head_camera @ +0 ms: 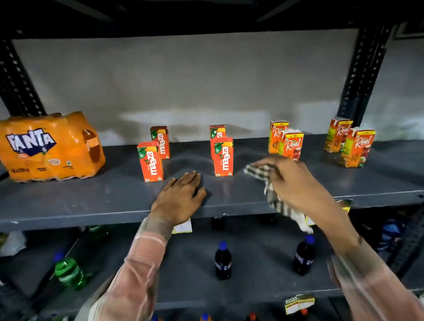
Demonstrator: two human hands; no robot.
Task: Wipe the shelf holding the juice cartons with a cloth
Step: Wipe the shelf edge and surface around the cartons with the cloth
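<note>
While seemingly blurred, cloth (268, 179) in right hand (293, 180)

On the grey shelf (85, 203) I count eight juice cartons in all. Four are orange Maaza cartons: a front left one (150, 161) with a second (160, 142) behind it, and a front middle one (222, 156) with another (217, 131) behind it. Four are Real cartons: one pair (277, 136) (292, 145), and a second pair further right (337, 135) (357, 147). I see one Fanta multipack (47, 147) at the left end. One checked cloth (276, 193) is in view, and two hands: left hand (180, 198), right hand (293, 183). On the shelf below I count two dark bottles with blue caps (223, 260) (304, 255) and one clear green bottle (69, 272); other bottles there and lower down are too dim or cropped for me to count.
</note>
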